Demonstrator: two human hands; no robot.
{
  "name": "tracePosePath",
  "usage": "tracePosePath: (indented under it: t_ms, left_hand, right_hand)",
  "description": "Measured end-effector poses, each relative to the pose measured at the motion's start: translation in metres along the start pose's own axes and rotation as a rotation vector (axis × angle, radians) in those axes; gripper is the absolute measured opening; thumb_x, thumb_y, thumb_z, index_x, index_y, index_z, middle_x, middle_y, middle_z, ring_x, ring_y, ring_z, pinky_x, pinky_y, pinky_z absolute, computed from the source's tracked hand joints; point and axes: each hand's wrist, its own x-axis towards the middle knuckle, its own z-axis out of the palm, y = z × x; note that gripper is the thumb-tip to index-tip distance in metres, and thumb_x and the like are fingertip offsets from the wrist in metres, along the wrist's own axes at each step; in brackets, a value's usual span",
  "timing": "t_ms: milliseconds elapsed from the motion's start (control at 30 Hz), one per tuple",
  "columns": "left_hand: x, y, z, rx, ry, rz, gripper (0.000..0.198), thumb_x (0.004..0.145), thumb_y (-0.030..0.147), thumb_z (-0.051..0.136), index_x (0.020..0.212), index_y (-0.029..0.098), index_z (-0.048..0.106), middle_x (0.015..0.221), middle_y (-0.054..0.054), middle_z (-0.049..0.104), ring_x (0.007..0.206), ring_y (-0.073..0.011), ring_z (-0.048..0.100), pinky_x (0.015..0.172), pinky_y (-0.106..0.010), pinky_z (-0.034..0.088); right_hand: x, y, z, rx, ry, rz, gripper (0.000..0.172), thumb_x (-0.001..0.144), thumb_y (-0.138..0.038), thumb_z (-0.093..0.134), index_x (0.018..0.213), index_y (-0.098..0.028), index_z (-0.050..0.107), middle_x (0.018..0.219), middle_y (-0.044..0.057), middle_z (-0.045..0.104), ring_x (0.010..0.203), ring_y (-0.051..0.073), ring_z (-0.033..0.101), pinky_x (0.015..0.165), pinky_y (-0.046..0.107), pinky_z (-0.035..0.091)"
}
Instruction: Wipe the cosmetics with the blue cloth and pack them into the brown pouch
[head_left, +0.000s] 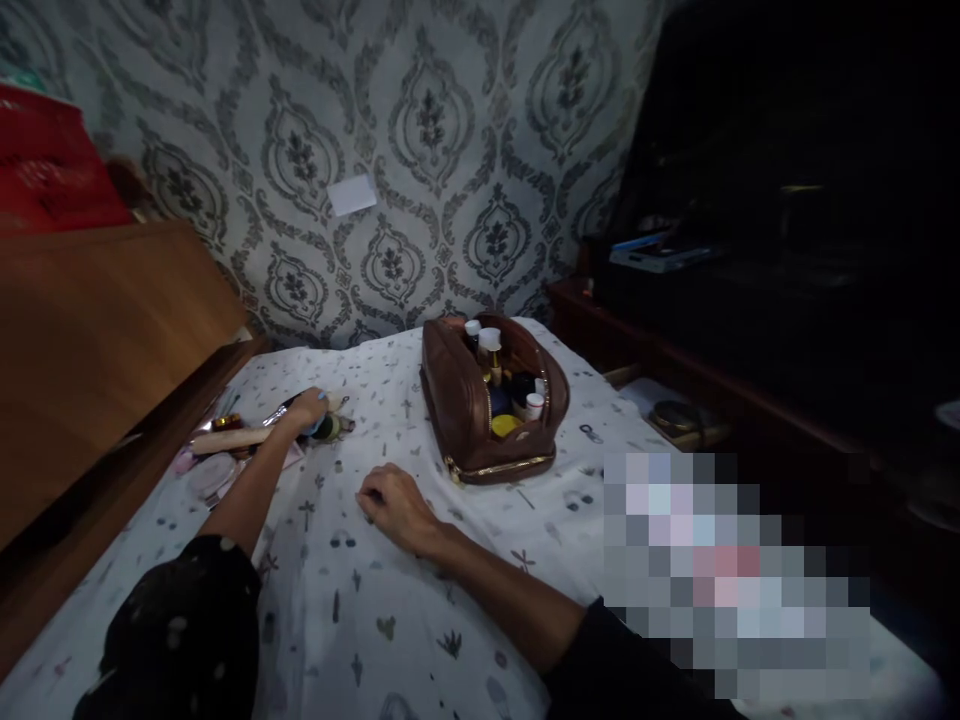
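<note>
My left hand (307, 408) reaches into a small pile of cosmetics on the left of the bed sheet. Its fingers curl down over something I cannot make out, with a bit of blue showing beneath. Around it lie a long pale wooden-looking item (229, 440), a round clear compact-like case (214, 475) and small bottles. My right hand (397, 508) rests on the sheet, fingers curled in, nothing visible in them. Just beyond it stands a brown zip cosmetic bag (454, 405), unzipped, holding several bottles, a white-capped jar (535, 405) and a yellow lid (506, 426).
The patterned white sheet (390, 620) covers the surface. A wooden panel (97, 340) borders the left, with a red bag (56, 160) on top. An open drawer (645, 400) and dark furniture stand at right. A blurred-out patch covers the lower right.
</note>
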Motion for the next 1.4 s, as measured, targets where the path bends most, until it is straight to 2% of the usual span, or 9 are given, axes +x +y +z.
tracePosePath:
  t_ms: [267,467,600,733,833,933,1033,1233,1400]
  left_hand:
    - [-0.021,0.013,-0.006,-0.037,-0.043,0.209,0.041,0.09,0.016,0.042,0.124,0.021,0.065,0.132,-0.002,0.064,0.123,-0.018,0.056,0.105,-0.027,0.041]
    - [-0.043,0.04,-0.022,0.064,-0.019,0.307,0.041,0.085,0.014,0.046,0.119,0.023,0.067,0.124,-0.006,0.068,0.113,-0.0261,0.063,0.099,-0.036,0.046]
    - [-0.055,0.081,-0.04,0.097,0.108,0.368,0.045,0.086,0.01,0.041,0.122,0.021,0.064,0.126,-0.009,0.065,0.107,-0.0272,0.064,0.093,-0.041,0.05]
    - [-0.068,0.145,-0.067,-0.021,0.334,0.76,0.051,0.081,0.004,0.041,0.125,0.022,0.06,0.124,-0.005,0.064,0.117,-0.0214,0.057,0.099,-0.036,0.048]
    - [-0.068,0.19,-0.084,0.04,0.345,1.02,0.056,0.081,0.0,0.04,0.129,0.023,0.057,0.13,-0.005,0.061,0.122,-0.0196,0.052,0.101,-0.035,0.048]
    - [-0.062,0.212,-0.094,0.206,0.263,1.148,0.053,0.081,-0.001,0.041,0.124,0.025,0.059,0.132,-0.003,0.061,0.126,-0.0193,0.049,0.098,-0.034,0.05]
    - [-0.062,0.21,-0.098,0.336,0.272,1.127,0.044,0.082,0.0,0.043,0.115,0.024,0.061,0.128,-0.003,0.062,0.126,-0.02,0.049,0.089,-0.031,0.054]
    - [-0.08,0.183,-0.098,0.468,0.516,0.938,0.035,0.086,0.008,0.049,0.115,0.023,0.06,0.122,-0.008,0.061,0.11,-0.0261,0.054,0.061,-0.03,0.055]
    - [-0.083,0.178,-0.091,0.455,0.563,0.904,0.035,0.089,0.009,0.045,0.116,0.025,0.06,0.123,-0.007,0.06,0.108,-0.024,0.055,0.059,-0.028,0.053]
  right_hand:
    - [-0.001,-0.001,-0.001,0.016,0.006,0.012,0.012,0.082,-0.009,0.062,0.075,-0.015,0.07,0.079,0.005,0.069,0.085,0.017,0.059,0.081,0.025,0.041]
    - [-0.003,-0.001,0.001,0.008,0.013,0.016,0.01,0.082,-0.011,0.063,0.077,-0.014,0.071,0.081,0.005,0.07,0.086,0.017,0.06,0.081,0.025,0.042]
    - [-0.003,0.0,0.003,-0.012,0.017,0.01,0.012,0.081,-0.011,0.062,0.079,-0.016,0.072,0.083,0.005,0.071,0.088,0.018,0.061,0.081,0.025,0.043]
    - [0.0,0.002,0.005,-0.041,-0.013,-0.006,0.012,0.081,-0.012,0.061,0.082,-0.014,0.073,0.088,0.007,0.074,0.088,0.018,0.063,0.084,0.024,0.043]
    - [0.0,0.004,0.007,-0.072,-0.032,-0.001,0.014,0.083,-0.016,0.062,0.087,-0.012,0.074,0.093,0.01,0.074,0.092,0.02,0.064,0.089,0.026,0.043]
    - [-0.002,0.004,0.008,-0.047,-0.004,0.02,0.016,0.085,-0.019,0.061,0.09,-0.013,0.074,0.096,0.011,0.074,0.096,0.022,0.064,0.089,0.028,0.044]
    - [-0.001,0.003,0.007,0.03,0.02,0.087,0.015,0.084,-0.019,0.06,0.088,-0.014,0.074,0.095,0.01,0.074,0.098,0.023,0.063,0.089,0.03,0.045]
    - [0.004,0.006,0.006,0.244,0.25,0.293,0.021,0.082,-0.015,0.056,0.098,-0.017,0.069,0.105,0.01,0.068,0.102,0.022,0.062,0.091,0.033,0.046]
    - [0.005,0.013,0.012,0.302,0.388,0.299,0.027,0.077,-0.01,0.056,0.101,-0.016,0.065,0.104,0.01,0.066,0.095,0.021,0.063,0.088,0.035,0.05]
